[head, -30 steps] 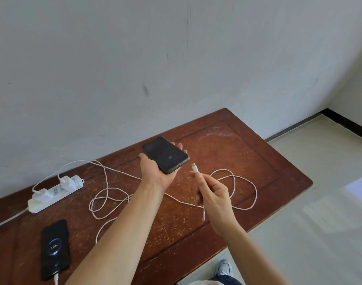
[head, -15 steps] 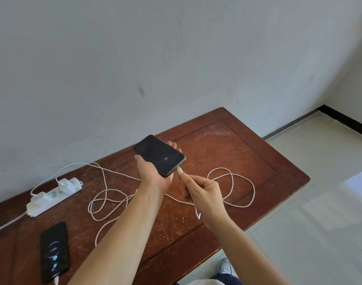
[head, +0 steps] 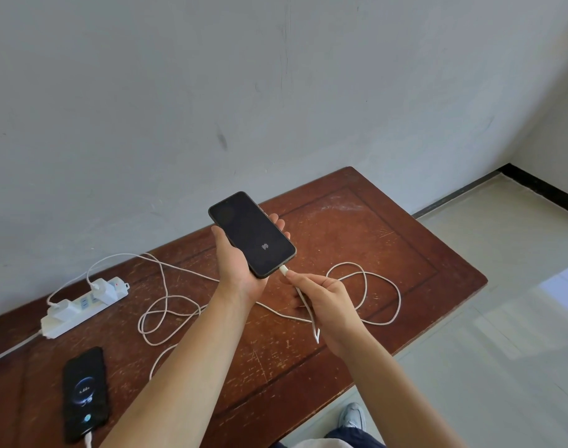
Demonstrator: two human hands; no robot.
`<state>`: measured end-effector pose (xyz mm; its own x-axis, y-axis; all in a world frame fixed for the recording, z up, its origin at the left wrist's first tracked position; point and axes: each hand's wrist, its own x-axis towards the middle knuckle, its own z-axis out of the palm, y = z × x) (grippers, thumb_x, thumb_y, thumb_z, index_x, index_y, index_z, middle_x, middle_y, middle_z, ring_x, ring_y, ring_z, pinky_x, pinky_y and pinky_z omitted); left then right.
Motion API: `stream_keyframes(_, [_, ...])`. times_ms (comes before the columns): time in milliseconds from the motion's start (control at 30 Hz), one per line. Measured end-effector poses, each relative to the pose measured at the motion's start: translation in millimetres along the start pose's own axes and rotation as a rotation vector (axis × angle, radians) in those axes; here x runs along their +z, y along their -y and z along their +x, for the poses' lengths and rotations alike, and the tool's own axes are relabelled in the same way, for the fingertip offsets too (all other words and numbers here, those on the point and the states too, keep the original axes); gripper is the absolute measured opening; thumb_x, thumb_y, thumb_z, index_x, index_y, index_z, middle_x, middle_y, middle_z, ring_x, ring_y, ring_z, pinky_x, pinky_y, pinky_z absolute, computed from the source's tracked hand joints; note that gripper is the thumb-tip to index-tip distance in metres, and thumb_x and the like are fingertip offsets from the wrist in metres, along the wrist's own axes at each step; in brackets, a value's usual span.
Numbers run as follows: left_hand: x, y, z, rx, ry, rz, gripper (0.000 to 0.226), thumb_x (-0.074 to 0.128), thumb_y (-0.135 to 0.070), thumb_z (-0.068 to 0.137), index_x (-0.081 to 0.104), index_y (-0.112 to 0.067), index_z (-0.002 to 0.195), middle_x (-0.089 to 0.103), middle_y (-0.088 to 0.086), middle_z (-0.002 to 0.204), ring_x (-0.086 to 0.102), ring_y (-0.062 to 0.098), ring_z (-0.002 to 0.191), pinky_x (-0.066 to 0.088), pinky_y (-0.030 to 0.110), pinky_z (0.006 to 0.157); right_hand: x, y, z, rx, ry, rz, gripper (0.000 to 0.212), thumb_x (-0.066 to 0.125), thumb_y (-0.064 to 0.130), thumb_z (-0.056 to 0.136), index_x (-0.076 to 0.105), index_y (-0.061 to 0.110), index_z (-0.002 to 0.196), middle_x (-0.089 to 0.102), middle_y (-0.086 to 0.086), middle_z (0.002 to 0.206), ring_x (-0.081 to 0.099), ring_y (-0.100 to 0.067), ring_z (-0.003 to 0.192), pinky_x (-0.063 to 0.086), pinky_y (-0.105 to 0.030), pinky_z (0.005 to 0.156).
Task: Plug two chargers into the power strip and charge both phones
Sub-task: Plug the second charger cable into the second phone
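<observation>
1. My right hand [head: 324,297] has closed the gap: a second ago it held the white connector [head: 284,270] well apart from the phone [head: 252,234]; now the connector sits against the phone's bottom edge.
2. My left hand [head: 240,266] has drawn the phone slightly nearer to me and turned its bottom edge toward the connector.
3. The cable [head: 366,286] now runs straight from my right fingers [head: 295,279] up to the phone, its short free loop hanging lower below my fist.

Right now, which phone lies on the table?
The phone at the near left corner, screen lit, cable plugged in. The other phone is held up in the left hand.
</observation>
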<state>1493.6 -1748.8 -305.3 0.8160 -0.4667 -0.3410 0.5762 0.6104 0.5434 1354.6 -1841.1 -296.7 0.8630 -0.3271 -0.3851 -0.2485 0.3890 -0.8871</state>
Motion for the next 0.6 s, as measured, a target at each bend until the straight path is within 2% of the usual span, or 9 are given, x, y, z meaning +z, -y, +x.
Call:
stream_keyframes(133, [1.3, -3.6, 0.0, -0.025, 0.038, 0.048, 0.079, 0.029, -0.074, 0.095, 0.055, -0.015, 0.141, 0.066, 0.016, 0.135, 0.064, 0.035, 0.123, 0.056, 0.053, 0.096, -1.1, 0.1, 1.3, 0.006, 0.004, 0.043, 0.035, 0.075, 0.037, 0.087, 0.080, 0.003, 0.094, 0.063, 0.001, 0.067, 0.059, -0.009, 0.062, 0.054, -0.022, 0.065])
stream_keyframes(367, [3.3, -5.7, 2.0, -0.015, 0.055, 0.141, 0.084, 0.027, -0.077, 0.093, 0.055, -0.015, 0.141, 0.066, 0.015, 0.135, 0.065, 0.033, 0.123, 0.058, 0.049, 0.093, 1.5, -1.4, 3.2, 0.036, -0.029, 0.106, 0.030, 0.076, 0.034, 0.087, 0.081, 0.004, 0.093, 0.064, -0.003, 0.070, 0.061, -0.010, 0.063, 0.053, -0.021, 0.064])
stream_keyframes(600, [3.3, -3.1, 5.4, -0.007, 0.055, 0.129, 0.083, 0.028, -0.078, 0.092, 0.056, -0.017, 0.141, 0.067, 0.015, 0.135, 0.065, 0.033, 0.123, 0.058, 0.049, 0.090, 3.2, 2.1, 5.2, 0.063, -0.033, 0.144, 0.028, 0.077, 0.033, 0.087, 0.082, 0.005, 0.093, 0.068, -0.001, 0.071, 0.062, -0.010, 0.064, 0.054, -0.022, 0.064])
